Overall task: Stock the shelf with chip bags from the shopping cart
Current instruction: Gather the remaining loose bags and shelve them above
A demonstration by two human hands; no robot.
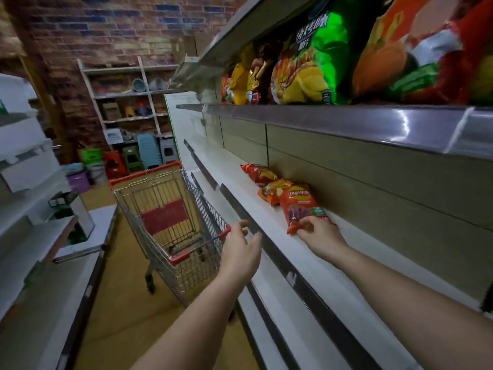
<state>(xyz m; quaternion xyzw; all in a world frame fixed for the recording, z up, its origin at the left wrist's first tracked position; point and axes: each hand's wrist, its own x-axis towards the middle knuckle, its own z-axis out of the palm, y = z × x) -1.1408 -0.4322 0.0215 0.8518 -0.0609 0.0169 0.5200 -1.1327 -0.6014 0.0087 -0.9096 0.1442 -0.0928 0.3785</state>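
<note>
Item: red chip bag (302, 209), lying flat on the white shelf (346, 265), far end touching the orange bag (272, 193) ahead of it; a second red bag (258, 173) lies further along the same row, all three close to the shelf's back panel.

Right hand (318, 233): fingers curled, pinching the near bottom edge of the red chip bag.

Left hand (241, 249): fingers loose and spread, holding nothing, hovering over the shelf's front edge just beside the shopping cart (170, 222) handle.

Shopping cart: stands in the aisle beside the shelf; no bags visible in its basket.

Step judged in hand: placing and aligning the last bag.

Handling notes: nudge by the sealed edge rather than the body, since a puffed bag crushes and slides easily. Square it to the back panel, in line with the row. Let go only once it lies settled, well clear of the front edge.

Upper shelf (346, 118): larger chip bags (306, 76) already stocked.
</note>
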